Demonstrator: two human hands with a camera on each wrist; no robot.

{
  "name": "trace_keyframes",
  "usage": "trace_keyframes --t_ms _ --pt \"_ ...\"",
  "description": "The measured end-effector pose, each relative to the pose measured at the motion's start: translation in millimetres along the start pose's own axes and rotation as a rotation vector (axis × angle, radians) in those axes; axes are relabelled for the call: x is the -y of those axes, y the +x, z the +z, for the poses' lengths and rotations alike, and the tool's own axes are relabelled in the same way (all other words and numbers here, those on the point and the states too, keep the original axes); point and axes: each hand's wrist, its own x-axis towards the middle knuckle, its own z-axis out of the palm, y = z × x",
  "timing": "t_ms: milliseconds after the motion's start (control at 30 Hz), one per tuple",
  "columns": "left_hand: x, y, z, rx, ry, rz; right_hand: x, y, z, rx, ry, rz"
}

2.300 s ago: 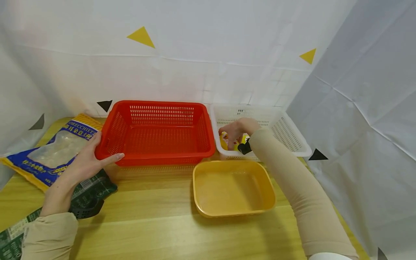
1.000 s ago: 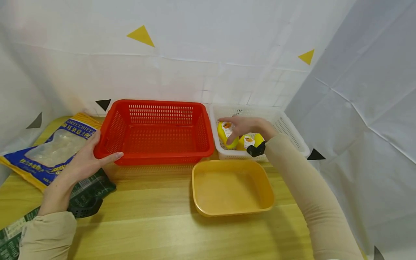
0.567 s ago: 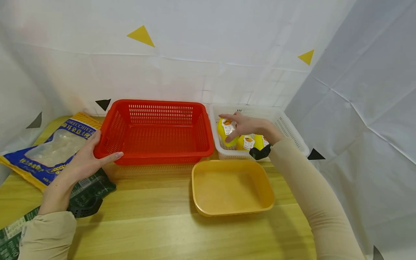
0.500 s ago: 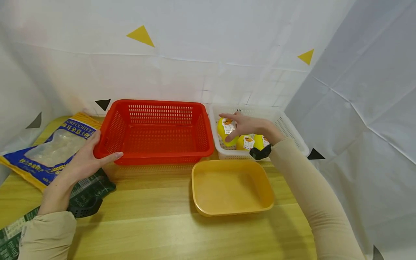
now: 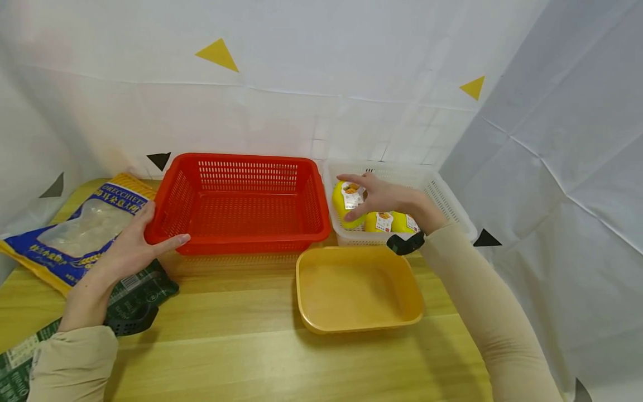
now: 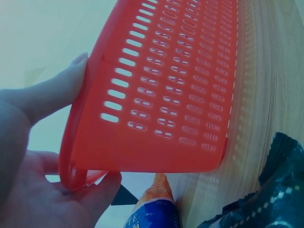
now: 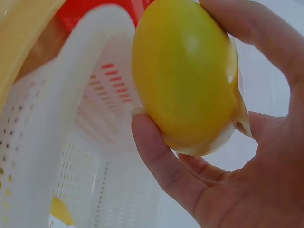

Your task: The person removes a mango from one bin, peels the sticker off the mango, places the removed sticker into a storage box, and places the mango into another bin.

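Note:
In the head view my left hand (image 5: 125, 248) grips the left front corner of a red slotted plastic basket (image 5: 246, 244). The left wrist view shows the thumb along the basket rim (image 6: 95, 61) and fingers under its corner. Over the left end of a white slotted basket (image 5: 456, 209), my right hand (image 5: 385, 196) holds a film-wrapped, mango-shaped yellow fruit (image 5: 339, 202) with a white label. Thumb and fingers clasp this smooth fruit (image 7: 185, 76) from both sides in the right wrist view. Two similar labelled fruits (image 5: 380, 221) lie in the white basket below the hand.
A yellow plastic tub (image 5: 359, 293) stands in front of the white basket. Left of the red basket lie a blue and yellow orecchiette bag (image 5: 95, 223) and a dark green bag (image 5: 138, 293), partly behind the left arm. White sheeting (image 5: 321, 100) encloses the wooden table (image 5: 241, 346).
Earlier my right hand was down inside the white basket; it has risen with the yellow fruit, uncovering two others. In the last half second it shifted only slightly. My left hand stayed on the red basket.

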Motion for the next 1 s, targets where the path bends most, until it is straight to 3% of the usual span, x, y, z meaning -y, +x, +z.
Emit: trace_keyframes --t_ms 500,1000 --pt "-0.6 -0.1 -0.2 0.004 -0.005 -0.008 30.9 -27.2 23.5 -0.041 -0.009 -0.048" --pt "0.4 0.8 0.6 -0.002 -0.002 -0.024 54.6 -41.1 64.4 -0.08 0.073 -0.297"
